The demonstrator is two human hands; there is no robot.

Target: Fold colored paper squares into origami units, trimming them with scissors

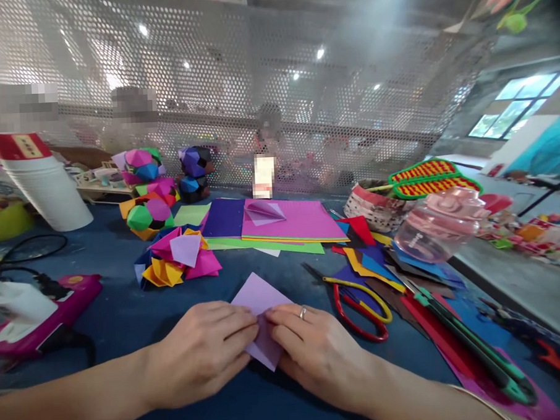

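Note:
A square of lilac origami paper (260,291) lies on the dark blue table, one corner pointing away from me. My left hand (207,346) covers its left side, fingers closed together and pressed on it. From the right, my right hand (314,345), with a ring on one finger, grips the opposite side. The fingertips of both hands come close together over the middle, where a fold shows. Thumbs are mostly hidden. Red-and-yellow-handled scissors (363,308) lie beside my right hand. Beyond my left hand sits a pile of folded paper pieces (180,258).
Stacked coloured paper (299,218) lies at the back, a folded lilac piece (265,212) on top. Paper balls (149,212) stand back left, near paper cups (47,189) and a magenta power strip (75,305). Rightward are a bottle (436,228), a green-black cutter (476,347) and paper scraps.

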